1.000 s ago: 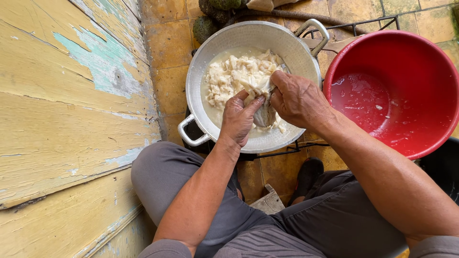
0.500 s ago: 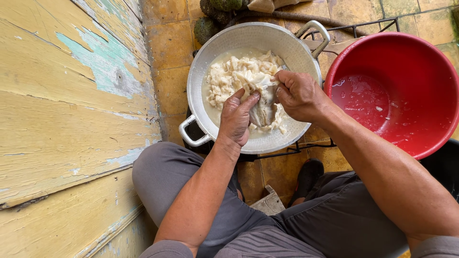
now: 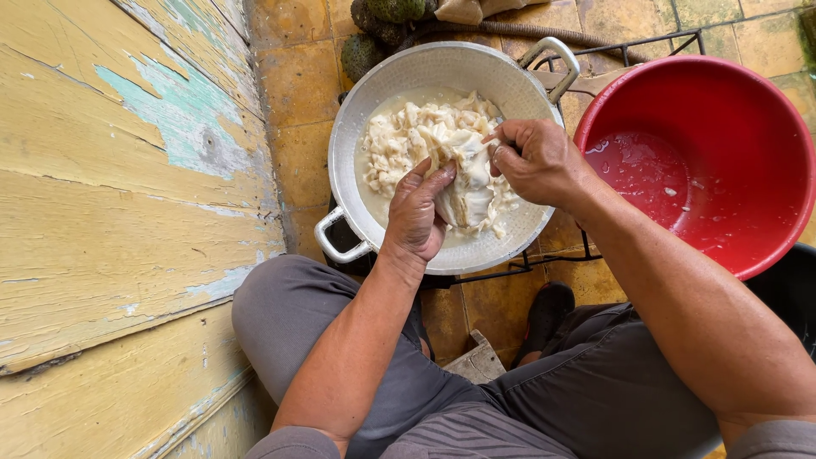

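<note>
So you've got both hands over the metal pan (image 3: pixel 357 161), which sits on a wire rack (image 3: pixel 544 263) above the tiled floor (image 3: pixel 297 102). Your left hand (image 3: pixel 418 217) cups a white pulpy lump (image 3: pixel 466 183) from below, fingers curled round it, probably so drips fall back into the milky liquid. Your right hand (image 3: pixel 537 160) pinches its top, fingers closed. The red basin (image 3: pixel 722 195) sits just beside the pan, wet inside, within easy reach.

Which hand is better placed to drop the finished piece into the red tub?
Right hand, probably: it sits beside the red tub, while the left hand supports the white piece over the metal pan.
</note>
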